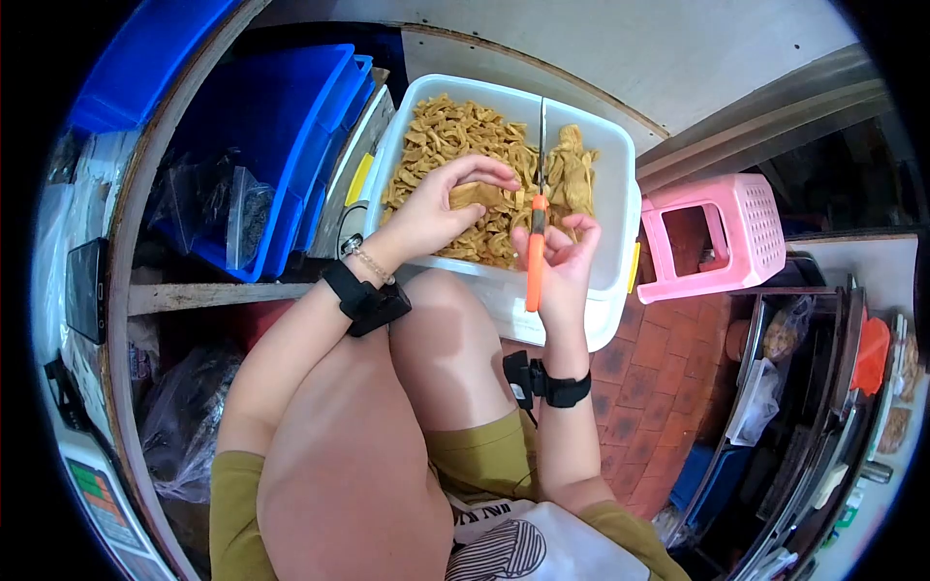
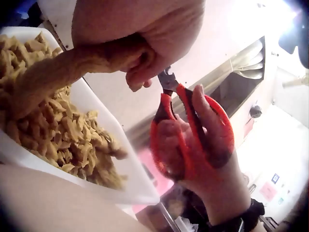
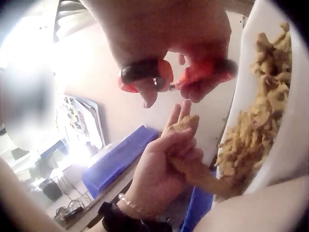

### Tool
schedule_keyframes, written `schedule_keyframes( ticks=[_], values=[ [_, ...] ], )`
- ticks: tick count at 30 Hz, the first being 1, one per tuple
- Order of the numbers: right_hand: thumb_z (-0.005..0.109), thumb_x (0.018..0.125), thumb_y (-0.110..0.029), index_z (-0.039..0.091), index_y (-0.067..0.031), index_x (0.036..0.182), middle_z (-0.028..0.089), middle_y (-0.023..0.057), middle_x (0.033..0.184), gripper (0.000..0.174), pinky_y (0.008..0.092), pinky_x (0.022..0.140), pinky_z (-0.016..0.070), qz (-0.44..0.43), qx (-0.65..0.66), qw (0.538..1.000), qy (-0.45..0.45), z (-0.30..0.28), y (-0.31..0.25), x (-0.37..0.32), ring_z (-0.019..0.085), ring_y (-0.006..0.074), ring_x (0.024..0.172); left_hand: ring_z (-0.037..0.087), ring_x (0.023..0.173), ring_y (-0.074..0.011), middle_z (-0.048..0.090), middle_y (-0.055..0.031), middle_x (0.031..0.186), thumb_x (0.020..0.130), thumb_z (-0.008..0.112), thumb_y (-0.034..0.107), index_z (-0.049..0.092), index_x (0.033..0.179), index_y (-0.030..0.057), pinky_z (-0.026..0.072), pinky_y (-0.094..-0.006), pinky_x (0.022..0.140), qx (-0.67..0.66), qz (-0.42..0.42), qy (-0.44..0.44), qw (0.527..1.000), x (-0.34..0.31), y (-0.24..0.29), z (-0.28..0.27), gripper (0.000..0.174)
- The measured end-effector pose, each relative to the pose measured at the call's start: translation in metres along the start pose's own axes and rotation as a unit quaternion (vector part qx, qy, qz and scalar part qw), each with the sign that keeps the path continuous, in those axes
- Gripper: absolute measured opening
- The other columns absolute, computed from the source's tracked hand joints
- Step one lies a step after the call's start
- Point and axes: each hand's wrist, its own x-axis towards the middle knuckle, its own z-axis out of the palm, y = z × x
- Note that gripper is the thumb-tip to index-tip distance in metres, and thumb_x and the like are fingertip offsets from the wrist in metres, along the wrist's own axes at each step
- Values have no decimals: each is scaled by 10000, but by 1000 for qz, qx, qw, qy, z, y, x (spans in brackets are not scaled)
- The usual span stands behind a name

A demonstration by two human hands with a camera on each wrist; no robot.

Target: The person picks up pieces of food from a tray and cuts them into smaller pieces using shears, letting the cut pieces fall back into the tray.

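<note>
My left hand is curled round a long, tan, wrinkled strip of food, its kind unclear. The strip's lower end hangs down to the chopped pieces in the tub. In my right hand are scissors with orange and black handles, fingers and thumb through the loops. Their blades point away from me, just right of the left hand. Below both hands sits a white plastic tub, holding a heap of small tan pieces. Longer, whole strips lie at the tub's right side.
Blue bins with plastic bags stand on the left, beside a wooden shelf edge. A pink stool is right of the tub on red floor tiles. A pale panel rises behind the tub.
</note>
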Motion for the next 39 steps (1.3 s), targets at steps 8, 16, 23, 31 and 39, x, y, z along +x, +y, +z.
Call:
schedule_keyframes(
  ticks=[8, 16, 23, 31, 39],
  values=[
    [778, 790, -88, 271, -115, 1106, 614, 59, 816, 598, 196, 589, 413, -20, 60, 998, 11, 15, 4, 39, 543, 76, 681, 499, 1193, -172, 559, -77, 1184, 782, 690, 29, 452, 1282, 52, 313, -346, 1091, 11, 36, -6, 999, -2, 4, 4, 554],
    [726, 779, 22, 303, -112, 1152, 616, 93, 873, 580, 234, 603, 484, -55, 123, 989, -62, 15, -10, 31, 596, 126, 754, 555, 1007, -102, 608, -27, 1020, 785, 767, 170, 564, 1091, 57, 424, -262, 909, 44, -37, 23, 998, -3, -7, -4, 384],
    [700, 763, 79, 292, -109, 1137, 612, 108, 894, 584, 261, 665, 517, -125, 88, 987, -42, 12, -3, 34, 607, 134, 796, 571, 804, -75, 626, -1, 828, 834, 722, 211, 630, 944, 32, 458, -253, 747, 10, -68, 30, 997, -2, -5, 1, 230],
    [665, 726, 121, 303, -98, 1133, 587, 107, 958, 587, 259, 780, 493, -136, 24, 990, -2, 14, -4, 20, 606, 165, 874, 596, 786, -90, 670, -43, 838, 830, 660, 143, 666, 928, -24, 474, -252, 735, 119, -26, 75, 990, -3, -7, 1, 194],
    [721, 662, 99, 339, -84, 1140, 541, 84, 961, 639, 253, 769, 482, -193, -92, 976, 38, -48, -7, -16, 598, 158, 881, 581, 950, -107, 659, -54, 988, 888, 644, 201, 642, 1058, -12, 442, -263, 876, 55, -30, 73, 995, -2, 0, -2, 272]
  ],
)
